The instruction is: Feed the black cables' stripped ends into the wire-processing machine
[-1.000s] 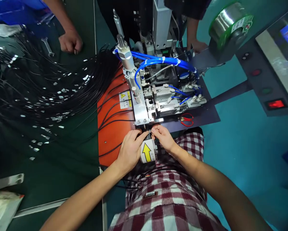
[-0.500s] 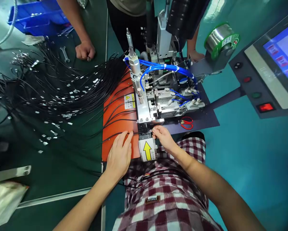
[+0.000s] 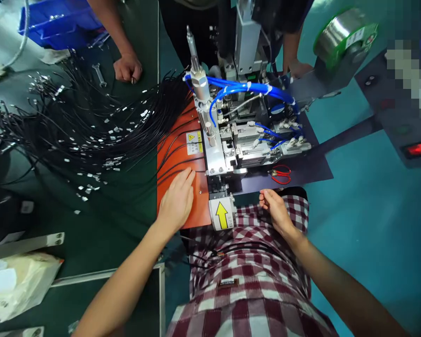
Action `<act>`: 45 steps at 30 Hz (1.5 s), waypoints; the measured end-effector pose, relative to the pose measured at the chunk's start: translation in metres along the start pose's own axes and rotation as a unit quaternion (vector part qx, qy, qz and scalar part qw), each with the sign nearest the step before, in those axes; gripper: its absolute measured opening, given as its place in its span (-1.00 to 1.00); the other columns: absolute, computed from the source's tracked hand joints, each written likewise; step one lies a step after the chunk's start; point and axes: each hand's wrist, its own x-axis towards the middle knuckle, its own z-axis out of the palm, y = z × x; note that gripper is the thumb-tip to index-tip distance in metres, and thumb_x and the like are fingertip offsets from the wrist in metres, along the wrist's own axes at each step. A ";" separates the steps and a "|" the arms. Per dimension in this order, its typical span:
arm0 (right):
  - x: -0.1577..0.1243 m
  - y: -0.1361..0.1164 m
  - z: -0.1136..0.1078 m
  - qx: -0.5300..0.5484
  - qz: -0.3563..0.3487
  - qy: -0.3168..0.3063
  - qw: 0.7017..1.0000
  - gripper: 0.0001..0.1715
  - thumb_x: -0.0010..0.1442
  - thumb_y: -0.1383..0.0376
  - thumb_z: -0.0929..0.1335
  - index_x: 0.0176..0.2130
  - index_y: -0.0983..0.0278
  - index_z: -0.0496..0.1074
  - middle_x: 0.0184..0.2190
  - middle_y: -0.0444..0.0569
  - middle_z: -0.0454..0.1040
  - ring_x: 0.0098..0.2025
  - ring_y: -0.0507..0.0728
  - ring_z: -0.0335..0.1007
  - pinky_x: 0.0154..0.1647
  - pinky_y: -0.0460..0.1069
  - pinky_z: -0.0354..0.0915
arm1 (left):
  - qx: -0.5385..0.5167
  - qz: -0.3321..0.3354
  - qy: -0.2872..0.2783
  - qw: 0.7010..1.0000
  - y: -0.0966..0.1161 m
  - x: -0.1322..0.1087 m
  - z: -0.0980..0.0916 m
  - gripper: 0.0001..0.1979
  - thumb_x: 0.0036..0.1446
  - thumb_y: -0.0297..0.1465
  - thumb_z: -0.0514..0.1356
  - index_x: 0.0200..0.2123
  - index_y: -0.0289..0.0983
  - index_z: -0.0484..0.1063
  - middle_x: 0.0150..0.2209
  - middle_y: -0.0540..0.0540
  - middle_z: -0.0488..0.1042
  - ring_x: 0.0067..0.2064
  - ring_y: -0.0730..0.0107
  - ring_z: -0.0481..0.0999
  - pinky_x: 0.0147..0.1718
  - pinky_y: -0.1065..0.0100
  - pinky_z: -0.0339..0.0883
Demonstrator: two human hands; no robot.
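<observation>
My left hand (image 3: 177, 200) lies with fingers stretched out over the orange plate (image 3: 201, 210). Its fingertips rest by a black cable (image 3: 168, 177) that runs across the plate into the machine (image 3: 215, 157); part of that cable is hidden under the fingers. Away from the machine, above my lap, my right hand (image 3: 276, 209) has its fingers curled together, and nothing shows in them. Several other black cables cross the plate above my left hand. A white cylinder with a yellow arrow (image 3: 222, 215) sits at the machine's near end, between my hands.
A large bundle of black cables (image 3: 126, 126) covers the table at left. Red-handled snips (image 3: 281, 174) lie right of the machine. A solder spool (image 3: 343, 37) and a control panel (image 3: 396, 103) stand at right. Another person's hand (image 3: 128, 69) rests near a wrench (image 3: 99, 76).
My right hand has left the cable end at the machine and moved right. My left hand has shifted slightly up the plate. The nearest cable now lies farther up, at the machine's edge.
</observation>
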 end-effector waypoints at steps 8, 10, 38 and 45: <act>-0.016 -0.007 -0.007 -0.018 -0.006 -0.026 0.999 -0.64 0.07 0.04 0.43 -0.33 0.28 0.41 -0.49 -0.16 0.33 -0.53 -0.04 0.18 -0.55 -0.12 0.08 | -0.053 0.164 -0.119 0.978 0.000 -0.040 -0.040 -0.73 0.28 -0.47 -0.02 -0.05 -0.26 0.40 -0.11 -0.20 0.44 -0.09 0.28 0.44 -0.12 0.27 0.36; -0.021 -0.012 -0.008 -0.039 -0.004 -0.040 0.998 -0.67 0.09 0.06 0.42 -0.34 0.28 0.41 -0.50 -0.16 0.33 -0.52 -0.04 0.18 -0.53 -0.11 0.10 | 0.010 0.201 -0.175 0.964 0.006 -0.065 -0.045 -0.75 0.27 -0.50 -0.01 -0.11 -0.27 0.43 -0.19 -0.18 0.47 -0.18 0.26 0.44 -0.23 0.27 0.35; -0.062 -0.067 0.065 -0.050 -0.086 -0.243 0.965 -0.75 0.11 0.23 0.44 -0.19 0.25 0.43 -0.43 -0.13 0.45 -0.47 0.00 0.35 -0.45 -0.08 0.28 | -0.372 -0.071 -0.249 0.891 0.079 -0.015 -0.048 -0.78 0.31 -0.33 -0.02 -0.27 -0.24 0.39 -0.42 0.01 0.44 -0.43 0.45 0.43 -0.40 0.44 0.28; -0.056 -0.067 0.054 0.055 0.012 -0.230 0.972 -0.76 0.13 0.15 0.43 -0.30 0.28 0.43 -0.48 -0.15 0.43 -0.56 -0.05 0.27 -0.48 -0.10 0.23 | -0.519 -0.182 -0.167 0.818 0.083 -0.005 -0.028 -0.82 0.16 -0.32 0.19 -0.43 -0.29 0.38 -0.49 -0.03 0.47 -0.47 0.42 0.49 -0.42 0.41 0.39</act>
